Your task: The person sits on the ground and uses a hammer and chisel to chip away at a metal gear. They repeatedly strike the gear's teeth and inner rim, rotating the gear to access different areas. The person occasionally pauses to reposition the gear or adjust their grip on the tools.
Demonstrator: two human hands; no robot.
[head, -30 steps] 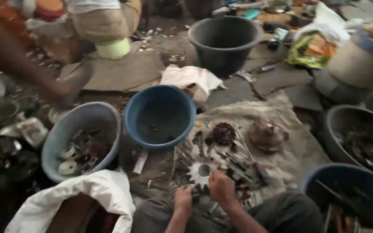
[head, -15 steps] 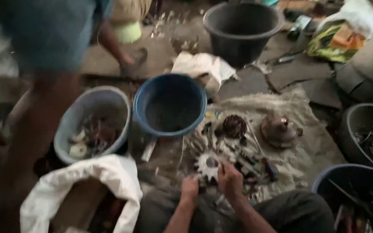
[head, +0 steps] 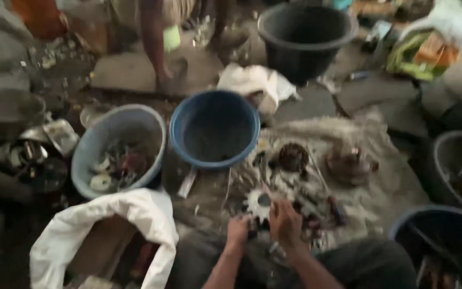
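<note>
The person's two hands sit close together at the bottom centre of the view, where they also were half a second ago, working at a pale toothed gear [head: 258,203] that lies on the dirty cloth [head: 380,182] spread over the floor. The left hand [head: 237,231] is curled at about seven o'clock of the gear; whether it grips anything cannot be told through the blur. The right hand [head: 284,222] rests just beside the gear at four o'clock, fingers bent and touching its rim, apparently pinching a small part, though that is unclear. Compared with the earlier frames, the hands and gear have barely shifted, so the handling of the gear looks ongoing. What has changed is around them: another person's leg [head: 153,43], which filled the left side before, now stands farther off at eleven o'clock. The dark blue basin [head: 180,134] at twelve o'clock and the light blue basin [head: 84,155] at ten o'clock stay put.
</note>
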